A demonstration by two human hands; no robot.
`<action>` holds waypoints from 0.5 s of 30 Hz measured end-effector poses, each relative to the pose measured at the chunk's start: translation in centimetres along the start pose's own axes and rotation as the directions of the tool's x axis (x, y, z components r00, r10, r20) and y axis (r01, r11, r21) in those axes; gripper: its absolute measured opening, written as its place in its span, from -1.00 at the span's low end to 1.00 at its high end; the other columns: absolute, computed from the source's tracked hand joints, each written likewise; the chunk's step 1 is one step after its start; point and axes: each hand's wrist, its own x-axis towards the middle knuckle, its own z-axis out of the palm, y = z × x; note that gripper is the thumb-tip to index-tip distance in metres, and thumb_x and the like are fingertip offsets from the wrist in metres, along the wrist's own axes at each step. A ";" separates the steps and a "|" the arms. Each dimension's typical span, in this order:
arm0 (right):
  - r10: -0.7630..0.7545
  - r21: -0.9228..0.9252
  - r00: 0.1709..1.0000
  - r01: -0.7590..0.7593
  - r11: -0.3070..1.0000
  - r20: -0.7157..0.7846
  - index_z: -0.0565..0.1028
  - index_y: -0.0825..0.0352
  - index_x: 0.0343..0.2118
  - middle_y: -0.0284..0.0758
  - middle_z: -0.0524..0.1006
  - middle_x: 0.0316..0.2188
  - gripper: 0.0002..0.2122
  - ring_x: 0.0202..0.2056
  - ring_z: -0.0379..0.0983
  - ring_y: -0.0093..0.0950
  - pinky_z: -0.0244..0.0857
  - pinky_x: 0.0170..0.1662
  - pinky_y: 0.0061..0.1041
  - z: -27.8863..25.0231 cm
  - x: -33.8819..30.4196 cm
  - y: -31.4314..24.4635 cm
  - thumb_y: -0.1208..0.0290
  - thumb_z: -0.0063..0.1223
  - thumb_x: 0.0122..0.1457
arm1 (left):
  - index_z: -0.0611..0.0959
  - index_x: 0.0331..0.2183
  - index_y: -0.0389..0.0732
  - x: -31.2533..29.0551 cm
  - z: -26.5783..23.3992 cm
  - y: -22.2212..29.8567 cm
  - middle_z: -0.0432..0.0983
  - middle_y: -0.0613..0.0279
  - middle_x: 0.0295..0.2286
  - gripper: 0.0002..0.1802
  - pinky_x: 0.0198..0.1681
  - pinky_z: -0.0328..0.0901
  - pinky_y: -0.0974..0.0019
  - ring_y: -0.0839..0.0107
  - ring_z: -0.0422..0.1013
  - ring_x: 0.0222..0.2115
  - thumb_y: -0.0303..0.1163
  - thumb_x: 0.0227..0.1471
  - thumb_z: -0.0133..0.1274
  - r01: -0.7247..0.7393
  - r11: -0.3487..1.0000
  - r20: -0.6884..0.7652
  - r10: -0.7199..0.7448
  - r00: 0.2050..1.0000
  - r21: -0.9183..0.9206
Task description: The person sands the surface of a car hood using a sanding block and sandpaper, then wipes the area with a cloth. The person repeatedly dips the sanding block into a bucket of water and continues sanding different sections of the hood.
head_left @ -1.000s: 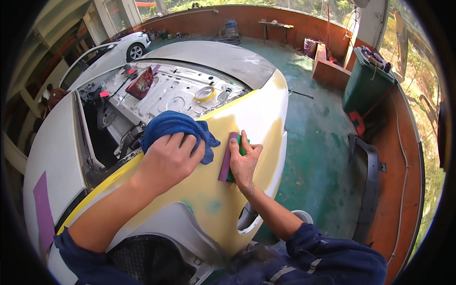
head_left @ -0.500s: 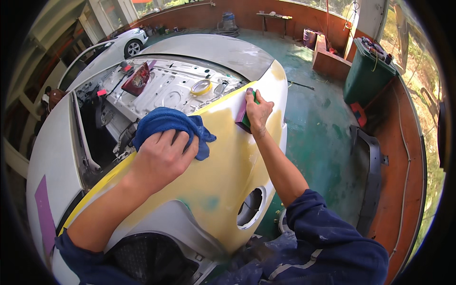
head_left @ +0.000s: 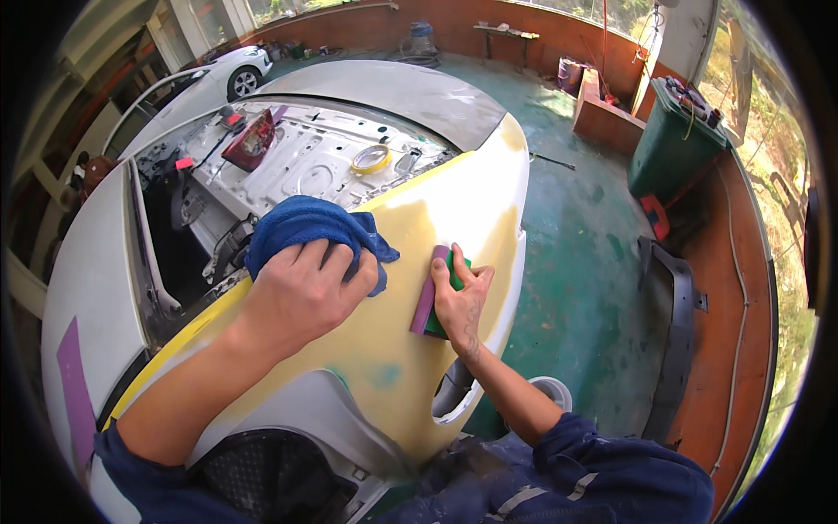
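My left hand (head_left: pixel 301 293) is closed on a bunched blue cloth (head_left: pixel 301 231), which rests at the inner edge of a car body panel (head_left: pixel 393 349). Yellowish and white patches cover this panel. On its middle, my right hand (head_left: pixel 463 306) grips a green sanding block with purple abrasive (head_left: pixel 425 306). The block lies against the surface, above a round opening (head_left: pixel 454 389) partly covered by my right forearm. Below my left forearm is a dark wheel arch (head_left: pixel 271 472). What lies under the cloth is hidden.
A roll of yellow tape (head_left: pixel 372 159) and a red tail light (head_left: pixel 250 141) lie on the bare white metal inside the car. Beyond my right arm are a white bucket (head_left: pixel 554 391), a dark bumper part (head_left: pixel 672 341) and a green bin (head_left: pixel 672 140). A white car (head_left: pixel 201 87) stands behind.
My right hand has drawn the sanding block back toward me along the panel, from near its far edge to its middle. My left hand and the cloth have barely moved.
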 end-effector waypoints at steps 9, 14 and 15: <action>0.058 0.021 0.997 -0.057 0.998 -0.059 0.65 0.21 0.18 -0.07 0.33 -0.20 -0.43 -0.02 0.29 -0.07 0.21 0.19 -0.18 0.6 0.9 0.3 -0.03 0.30 0.17 | 0.65 -0.08 -0.19 0.3 -0.2 -0.1 0.46 0.31 -0.39 -0.62 -0.37 0.35 0.39 0.40 0.47 -0.36 -0.33 0.01 0.17 -0.062 0.995 0.003 0.061 0.998 0.081; 0.055 0.013 0.988 -0.054 0.998 -0.145 0.63 0.27 0.19 -0.05 0.36 -0.17 -0.44 0.02 0.30 -0.08 0.22 0.19 -0.19 -0.1 8.2 1.2 0.00 0.23 0.23 | 0.66 -0.04 -0.20 0.0 0.4 0.6 0.48 0.27 -0.36 -0.58 -0.35 0.34 0.37 0.38 0.48 -0.33 -0.34 0.02 0.16 -0.088 0.989 0.033 0.085 0.996 0.122; 0.086 -0.030 0.984 -0.091 0.995 -0.156 0.61 0.26 0.20 -0.02 0.37 -0.14 -0.42 0.05 0.30 -0.05 0.21 0.21 -0.17 -0.7 9.8 1.0 -0.03 0.22 0.23 | 0.66 -0.02 -0.20 0.2 0.6 0.7 0.48 0.26 -0.36 -0.57 -0.34 0.34 0.36 0.36 0.48 -0.32 -0.35 0.02 0.15 -0.084 0.988 0.026 0.081 0.996 0.132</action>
